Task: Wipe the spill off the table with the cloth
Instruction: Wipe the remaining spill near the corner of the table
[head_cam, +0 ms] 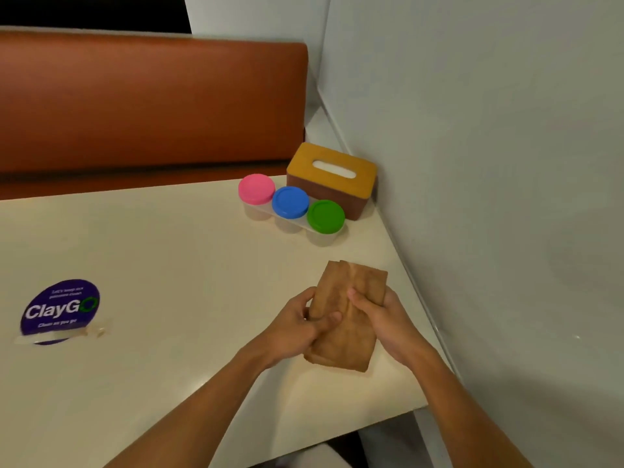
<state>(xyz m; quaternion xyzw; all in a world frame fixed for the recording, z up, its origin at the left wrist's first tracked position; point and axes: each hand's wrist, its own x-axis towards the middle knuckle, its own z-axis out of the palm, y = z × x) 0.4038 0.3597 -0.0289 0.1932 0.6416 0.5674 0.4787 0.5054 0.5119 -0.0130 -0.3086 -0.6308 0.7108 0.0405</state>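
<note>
A folded tan cloth is held between both hands just above the cream table, near its right edge by the wall. My left hand grips the cloth's left side, thumb across its top. My right hand grips the right side, fingers curled over the upper face. I see no spill on the tabletop in this view.
Three small tubs with pink, blue and green lids stand in a holder at the far right. Behind them sits a tissue box against the wall. A purple ClayGo sticker lies at left. An orange bench back faces me.
</note>
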